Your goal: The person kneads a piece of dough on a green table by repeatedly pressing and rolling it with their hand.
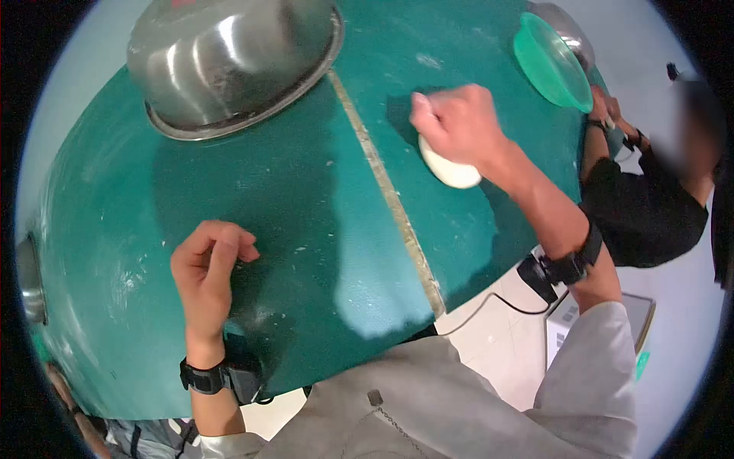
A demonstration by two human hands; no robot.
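The right hand (457, 122) cups the dough ball (453, 173) against the table (306, 229). The left hand (210, 264), curled with nothing visible in it, rests well apart across the seam.

kitchen: floury green table (306, 229), steel bowl (229, 61), dough (451, 172)
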